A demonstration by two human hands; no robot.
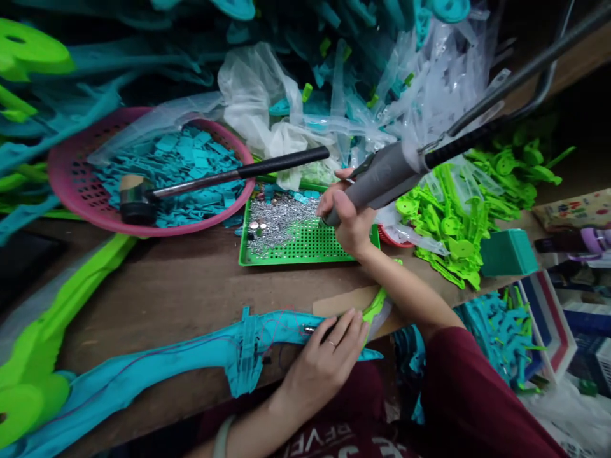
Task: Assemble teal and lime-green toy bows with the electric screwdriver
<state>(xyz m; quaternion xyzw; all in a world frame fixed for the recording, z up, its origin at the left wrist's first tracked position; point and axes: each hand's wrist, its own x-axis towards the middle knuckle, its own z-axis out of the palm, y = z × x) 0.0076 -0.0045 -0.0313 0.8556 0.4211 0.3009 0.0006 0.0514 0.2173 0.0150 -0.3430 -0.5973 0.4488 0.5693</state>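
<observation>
My right hand (352,219) is wrapped around a grey electric screwdriver (384,175), its tip over the green tray (305,259) of small silver screws (277,219). A cable runs from the tool's back end to the upper right. My left hand (329,353), with a ring on one finger, grips the right end of a long blue plastic shell (191,353). Thin wires run along the shell's inside, and a small metal part (309,329) shows beside my fingers. A green plastic piece (375,308) with a clear strip sticks out past my fingertips.
Across a pink basket (229,213) of blue pieces lies a black-headed mallet (138,200). Green plastic parts (449,222) are heaped at the right, near a green block (510,252). Clear plastic pieces and bags fill the back. Another green part (57,318) lies at left.
</observation>
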